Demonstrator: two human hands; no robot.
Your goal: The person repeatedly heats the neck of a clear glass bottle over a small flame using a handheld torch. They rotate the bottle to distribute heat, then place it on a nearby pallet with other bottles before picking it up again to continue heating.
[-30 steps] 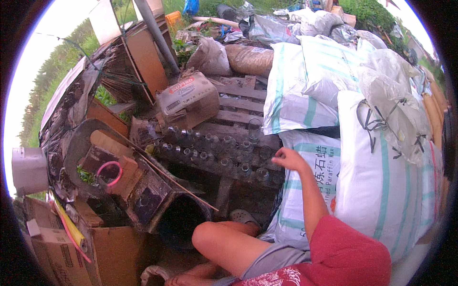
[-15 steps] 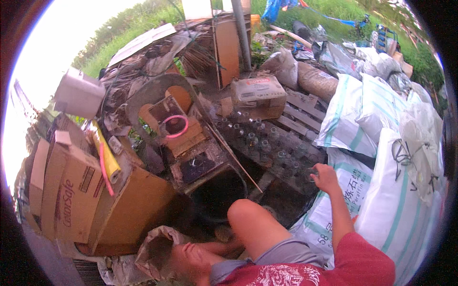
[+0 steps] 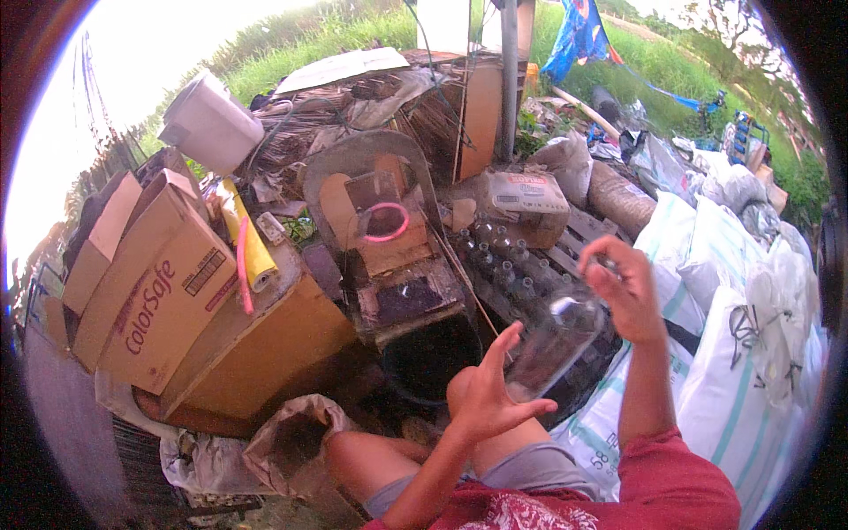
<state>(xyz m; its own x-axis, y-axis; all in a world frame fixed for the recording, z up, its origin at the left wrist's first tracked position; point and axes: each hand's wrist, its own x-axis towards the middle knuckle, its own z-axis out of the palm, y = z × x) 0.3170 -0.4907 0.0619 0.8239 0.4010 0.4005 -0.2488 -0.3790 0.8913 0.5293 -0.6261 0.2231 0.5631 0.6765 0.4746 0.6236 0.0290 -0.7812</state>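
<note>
A clear glass bottle (image 3: pixel 555 346) hangs tilted in front of me, its neck up to the right and its base down to the left. My right hand (image 3: pixel 629 291) is closed on the bottle's neck. Close to the base is my left hand (image 3: pixel 495 393), open with thumb and fingers spread; whether it touches the glass I cannot tell. Beyond them, several more clear glass bottles (image 3: pixel 507 272) stand upright in a group on a dark surface. An open sack (image 3: pixel 305 424) sits by my leg, its contents dark.
Left of me a cardboard box (image 3: pixel 163 291) stands beside a wooden cabinet (image 3: pixel 256 353). Ahead is an old chair (image 3: pixel 371 168) bearing a pink ring (image 3: pixel 386 223), with a black tub (image 3: pixel 430 358) before it. White sacks (image 3: pixel 715 353) are piled at right; a carton (image 3: pixel 521 199) sits behind the bottles.
My right hand has risen from the bottle group with a bottle in its grip. My left hand has come up from beside my leg toward the bottle's base. The view has shifted.
</note>
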